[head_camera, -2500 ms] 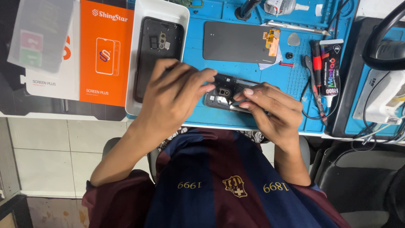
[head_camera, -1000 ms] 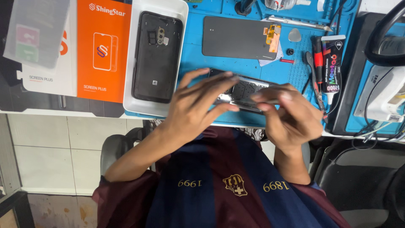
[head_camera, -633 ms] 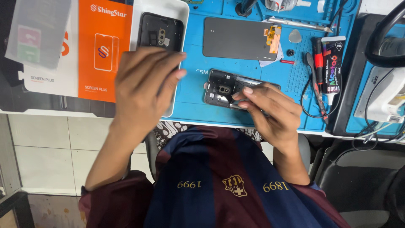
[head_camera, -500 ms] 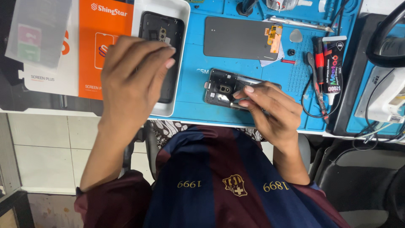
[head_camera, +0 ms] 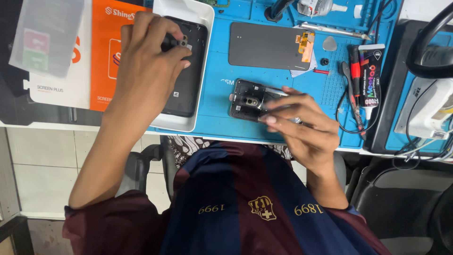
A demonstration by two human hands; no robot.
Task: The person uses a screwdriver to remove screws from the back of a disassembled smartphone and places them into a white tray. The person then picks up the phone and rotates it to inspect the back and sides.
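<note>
My left hand (head_camera: 146, 61) reaches over the white tray (head_camera: 200, 14) at the upper left, which holds a black phone back cover (head_camera: 186, 85). Its fingertips pinch a small dark part just above the cover's camera end. My right hand (head_camera: 302, 127) lies on an opened black phone (head_camera: 247, 99) on the blue work mat (head_camera: 217, 101) and holds its lower half down. The phone's camera end sticks out to the left. A thin dark tool seems to run between the right fingers, but I cannot tell for sure.
A grey screen panel (head_camera: 266, 45) with an orange flex cable lies further back on the mat. A glue tube (head_camera: 370, 78), a red-handled screwdriver (head_camera: 353, 54) and black wires are at the right. An orange and white box (head_camera: 94, 52) lies left of the tray. A white device (head_camera: 427, 108) stands far right.
My left hand left the opened phone and moved up and left to the tray, where its fingers closed over the back cover. My right hand stayed on the phone.
</note>
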